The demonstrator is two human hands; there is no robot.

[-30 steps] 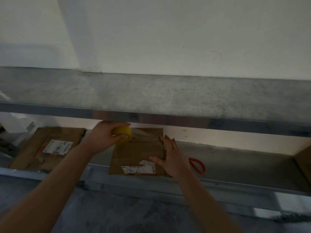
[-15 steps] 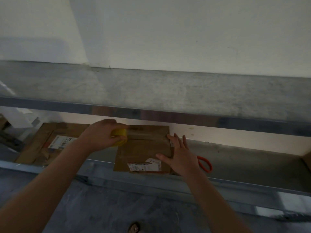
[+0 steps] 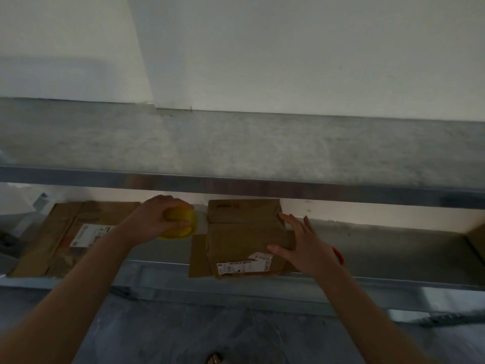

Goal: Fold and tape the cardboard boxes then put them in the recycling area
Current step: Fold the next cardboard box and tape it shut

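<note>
Bearing white labels (image 3: 244, 266), creased cardboard box (image 3: 244, 237).

Single head view, forward and down, close above lower shelf (image 3: 393, 245)

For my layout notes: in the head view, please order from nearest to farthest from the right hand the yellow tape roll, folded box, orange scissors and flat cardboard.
1. Folded box, touched by the right hand.
2. Orange scissors, just right of it.
3. Yellow tape roll, in the left hand.
4. Flat cardboard, far left.
</note>
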